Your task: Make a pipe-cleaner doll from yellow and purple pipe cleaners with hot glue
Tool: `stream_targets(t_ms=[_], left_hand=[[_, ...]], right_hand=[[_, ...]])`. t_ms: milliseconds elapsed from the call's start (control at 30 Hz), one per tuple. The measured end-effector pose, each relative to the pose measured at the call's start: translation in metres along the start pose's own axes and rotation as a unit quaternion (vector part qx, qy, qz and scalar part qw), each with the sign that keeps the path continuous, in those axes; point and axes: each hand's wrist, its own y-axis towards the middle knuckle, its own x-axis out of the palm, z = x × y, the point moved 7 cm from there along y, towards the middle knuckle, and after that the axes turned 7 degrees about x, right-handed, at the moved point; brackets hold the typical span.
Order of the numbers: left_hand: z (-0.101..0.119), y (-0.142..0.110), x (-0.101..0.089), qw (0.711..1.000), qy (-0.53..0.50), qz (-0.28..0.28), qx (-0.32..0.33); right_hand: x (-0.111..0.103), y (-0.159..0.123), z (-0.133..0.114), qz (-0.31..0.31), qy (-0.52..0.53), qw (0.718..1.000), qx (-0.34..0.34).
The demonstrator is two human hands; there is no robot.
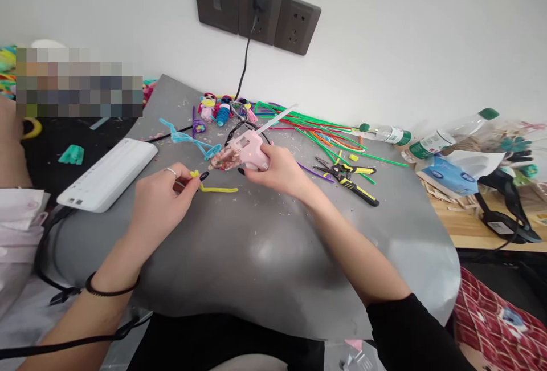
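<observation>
My left hand (164,200) pinches a yellow pipe cleaner (220,190), one end bent up at the fingertips and the other sticking out to the right. Around the grip of a pink hot glue gun (250,150) my right hand (277,171) is closed. A glue stick (277,118) juts from the gun's back end. The nozzle points left, close to the yellow piece; whether they touch I cannot tell. Just behind the nozzle lies a loose light-blue strand (188,138).
Small yarn-like dolls (208,107) stand by the wall, beside green pipe cleaners (307,117). Yellow-black wire strippers (348,180) lie right of my right hand. A white power strip (109,174) is at left, near another person's arm (8,131). Bottles (431,143) and a tissue pack (450,176) sit at right.
</observation>
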Motion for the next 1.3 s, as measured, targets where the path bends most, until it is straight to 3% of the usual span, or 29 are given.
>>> stream_targets(t_ms=[333, 567, 933, 1300], left_hand=[[-0.012, -0.008, 0.002, 0.997, -0.036, 0.057, -0.023], [-0.018, -0.011, 0.010, 0.996, -0.056, 0.064, 0.006], [-0.010, -0.008, 0.009, 0.998, -0.035, 0.048, -0.007], [-0.005, -0.010, 0.011, 0.997, -0.027, 0.061, 0.028]], right_hand=[[0.019, -0.026, -0.008, -0.031, -0.079, 0.996, 0.006], [0.031, -0.033, -0.010, -0.029, -0.190, 0.979, 0.062], [0.035, -0.030, -0.010, -0.025, -0.204, 0.977, 0.062], [0.037, -0.031, -0.012, -0.024, -0.227, 0.972, 0.059]])
